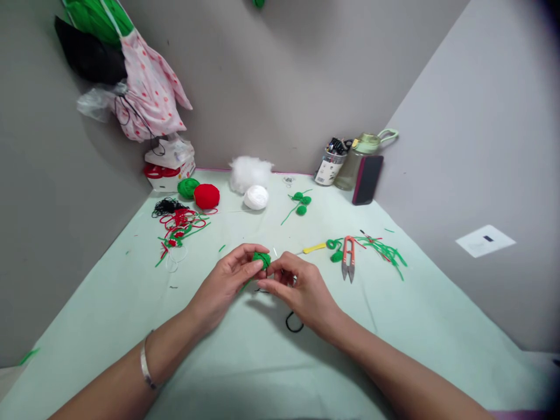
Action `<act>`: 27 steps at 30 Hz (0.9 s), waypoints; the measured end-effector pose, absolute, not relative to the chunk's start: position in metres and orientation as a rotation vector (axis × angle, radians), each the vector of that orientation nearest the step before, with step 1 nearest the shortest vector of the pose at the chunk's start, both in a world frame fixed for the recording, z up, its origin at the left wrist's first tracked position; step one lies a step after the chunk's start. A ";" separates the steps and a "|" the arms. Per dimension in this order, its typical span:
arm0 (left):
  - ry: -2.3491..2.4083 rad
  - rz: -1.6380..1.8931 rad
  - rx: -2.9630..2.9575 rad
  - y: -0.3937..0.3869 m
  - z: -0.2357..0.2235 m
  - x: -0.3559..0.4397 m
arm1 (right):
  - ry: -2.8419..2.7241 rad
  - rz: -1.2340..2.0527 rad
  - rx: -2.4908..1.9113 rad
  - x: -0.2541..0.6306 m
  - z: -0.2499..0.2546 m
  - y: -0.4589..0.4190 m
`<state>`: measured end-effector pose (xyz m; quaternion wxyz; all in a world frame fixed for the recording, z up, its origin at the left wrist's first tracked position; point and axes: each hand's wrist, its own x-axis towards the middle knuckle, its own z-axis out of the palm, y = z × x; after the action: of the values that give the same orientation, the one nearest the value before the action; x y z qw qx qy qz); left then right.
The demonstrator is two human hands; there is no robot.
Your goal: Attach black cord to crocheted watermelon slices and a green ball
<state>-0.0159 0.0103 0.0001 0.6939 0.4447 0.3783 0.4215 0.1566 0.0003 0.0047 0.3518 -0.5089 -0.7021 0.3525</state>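
My left hand (227, 280) pinches a small green crocheted piece (261, 258) above the pale green table (262, 361). My right hand (297, 289) is closed just right of the piece, its fingertips touching it; a thin needle (275, 252) sticks up between the hands. A black thread loop (294, 324) lies under my right wrist. A silver bangle (146, 364) circles my left forearm.
Orange thread snips (349, 256), a yellow-handled tool (314, 248) and green yarn scraps (385, 251) lie to the right. Green, red and white yarn balls (207, 196), white stuffing (250, 172) and tangled thread sit farther back. A jar, bottle and phone (367, 179) stand in the corner.
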 end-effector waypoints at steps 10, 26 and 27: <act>0.873 0.898 1.219 0.017 -0.007 -0.026 | -1.511 1.464 -1.206 0.161 0.013 0.005; 0.765 0.798 0.958 0.021 -0.006 -0.033 | -1.891 0.890 -1.186 0.189 0.027 0.003; 0.757 0.800 0.946 0.021 -0.005 -0.033 | -1.881 0.866 -1.201 0.189 0.026 0.003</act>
<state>-0.0333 0.0212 -0.0047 0.7479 0.4324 0.3463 0.3658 0.1894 0.0031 0.0259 0.3654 -0.4669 -0.7315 0.3368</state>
